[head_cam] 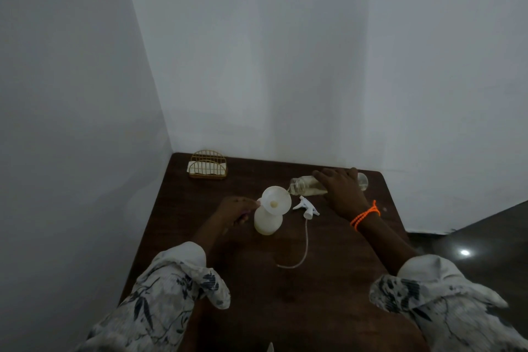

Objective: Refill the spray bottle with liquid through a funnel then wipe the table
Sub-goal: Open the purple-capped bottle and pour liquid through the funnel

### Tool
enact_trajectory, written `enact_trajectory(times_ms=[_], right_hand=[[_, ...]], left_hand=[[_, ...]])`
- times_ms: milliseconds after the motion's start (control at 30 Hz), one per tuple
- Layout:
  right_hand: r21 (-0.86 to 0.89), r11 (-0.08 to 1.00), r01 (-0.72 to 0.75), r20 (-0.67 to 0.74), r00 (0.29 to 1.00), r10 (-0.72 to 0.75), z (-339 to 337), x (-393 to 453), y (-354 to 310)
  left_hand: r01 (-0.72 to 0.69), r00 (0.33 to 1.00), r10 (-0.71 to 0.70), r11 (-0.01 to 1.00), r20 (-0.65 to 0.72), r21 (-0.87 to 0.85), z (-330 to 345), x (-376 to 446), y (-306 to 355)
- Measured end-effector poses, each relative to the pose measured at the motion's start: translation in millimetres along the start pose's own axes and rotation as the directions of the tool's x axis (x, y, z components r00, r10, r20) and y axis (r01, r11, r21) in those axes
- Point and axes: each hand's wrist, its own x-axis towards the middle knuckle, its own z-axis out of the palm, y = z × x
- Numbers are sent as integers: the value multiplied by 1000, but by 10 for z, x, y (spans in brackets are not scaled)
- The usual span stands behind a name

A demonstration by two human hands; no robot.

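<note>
A white spray bottle [268,222] stands uncapped on the dark wooden table [285,294], with a white funnel [276,199] sitting in its neck. My left hand [235,208] grips the bottle at the neck from the left. My right hand [341,190] holds a clear glass bottle [303,184] tipped sideways, its mouth at the funnel's right rim, pale liquid inside. The white spray head [305,206] lies on the table just right of the spray bottle, its thin tube [306,243] trailing toward me.
A gold wire holder with white napkins [208,165] stands at the table's far left corner by the walls. White walls close the left and back sides. Dark floor [471,251] shows past the table's right edge.
</note>
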Motion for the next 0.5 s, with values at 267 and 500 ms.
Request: enact_trajectory(times_ms=[267,500], right_hand=[[-1,1000,-2,4,1000,2,-3,13,-11],[2,1000,-1,-4,1000,1,7,-6,-11]], left_hand=[[11,1000,-11,1000,0,-12,9,-25,-1],[18,1000,-18,999,1,-38,13,-55,-17]])
